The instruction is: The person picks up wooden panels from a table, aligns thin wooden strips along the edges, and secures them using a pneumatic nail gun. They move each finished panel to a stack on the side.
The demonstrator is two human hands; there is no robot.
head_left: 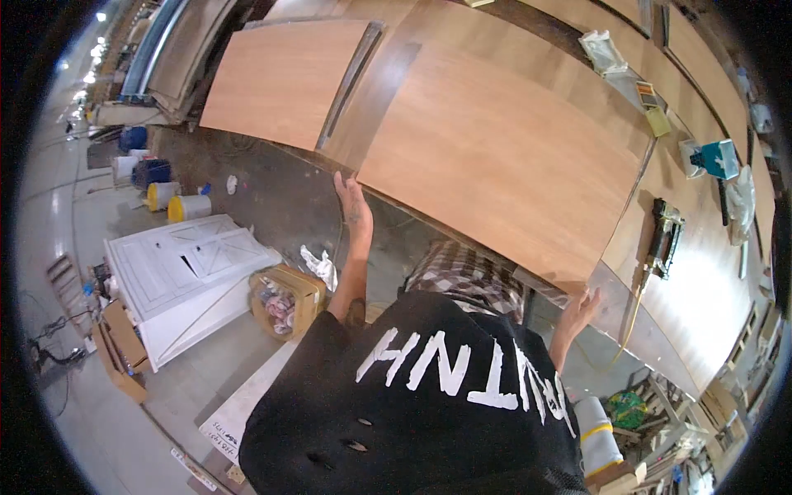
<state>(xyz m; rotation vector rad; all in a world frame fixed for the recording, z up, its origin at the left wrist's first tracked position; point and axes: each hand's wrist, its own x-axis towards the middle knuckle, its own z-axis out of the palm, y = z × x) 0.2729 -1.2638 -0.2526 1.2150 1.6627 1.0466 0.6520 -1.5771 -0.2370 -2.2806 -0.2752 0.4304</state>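
Note:
A flat, light-brown wooden panel [511, 157] lies on the worktable [355, 136] in front of me. My left hand [354, 210] is at the panel's near left corner, its fingers stretched upward against the edge. At the near right corner is my right hand [580, 312], fingers apart and close to the edge; whether it presses on the panel I cannot tell. Neither hand is wrapped round anything that I can see. Farther left lies a second wooden panel [285, 78], with a dark strip along its right side. To the right rests a black nail gun [664, 239] with a yellowish hose.
A teal tool or box [718, 159] and a clear plastic bag [742, 206] lie at the far right of the table. On the floor at left stand a white panelled cabinet [198, 264], a plastic tub [285, 301] and several buckets [190, 208]. Wood scraps [660, 412] lie lower right.

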